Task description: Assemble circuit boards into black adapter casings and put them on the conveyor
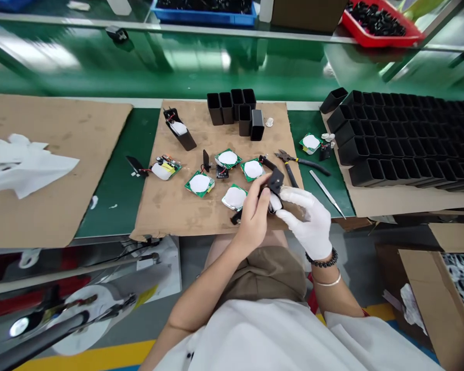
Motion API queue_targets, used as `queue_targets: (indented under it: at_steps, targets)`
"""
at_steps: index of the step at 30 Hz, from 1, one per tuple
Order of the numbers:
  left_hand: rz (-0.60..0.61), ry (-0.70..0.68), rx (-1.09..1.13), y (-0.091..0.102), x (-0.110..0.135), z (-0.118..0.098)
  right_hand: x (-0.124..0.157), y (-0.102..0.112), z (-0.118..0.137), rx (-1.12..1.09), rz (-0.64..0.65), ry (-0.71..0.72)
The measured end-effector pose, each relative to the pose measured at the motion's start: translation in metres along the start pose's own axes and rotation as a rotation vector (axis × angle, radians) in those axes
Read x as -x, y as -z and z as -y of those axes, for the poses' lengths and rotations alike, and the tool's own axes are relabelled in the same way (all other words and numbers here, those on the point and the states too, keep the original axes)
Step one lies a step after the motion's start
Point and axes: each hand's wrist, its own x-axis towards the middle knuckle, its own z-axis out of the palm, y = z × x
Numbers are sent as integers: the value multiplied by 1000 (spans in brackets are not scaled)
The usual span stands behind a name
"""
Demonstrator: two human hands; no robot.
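Green workbench [143, 134], seen from above by a seated person in a white top, runs across the view; its front edge passes just above the person's lap. Three cardboard sheets cover much of it, with green strips showing between them. On the left sheet [34, 216] lies crumpled white paper [27, 162]. On the right sheet [410, 198], rows of upright black cases [382, 134] form a block that reaches close to the sheet's left edge.

On the middle sheet [166, 208], near its front edge and right of centre, are the two hands. The bare left hand [254, 212] grasps a small black housing [276, 181] between thumb and fingers. The gloved right hand [310, 219] curves in from the right, fingertips at the housing; whether they grip it, I cannot tell. Bare cardboard stretches left of the hands along the front edge.

Near the back edge stands a cluster of open black tubes [232, 108]. Between it and the hands, green circuit boards [200, 183] with white pads lie loosely spaced. Pliers [316, 166] straddle the sheet's right edge, just beyond the hands. Silver tweezers [327, 193] slant across the right green strip, one end near the bench's front edge.
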Motion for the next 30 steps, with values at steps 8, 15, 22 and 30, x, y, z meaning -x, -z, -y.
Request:
queue_targets:
  at_steps: [8,15,22,30]
  targets:
    - [201,59,-187,19,25,1,-81,32,-27,64,558,318]
    - [66,-59,-310,2,19,7,-105,43,-15,99,796,107]
    - [-53,-187,-456,-16,22,11,-47,45,38,469,322,-43]
    - [-63,-210,-460,-18,24,19,-18,-1,32,421,-66,-171]
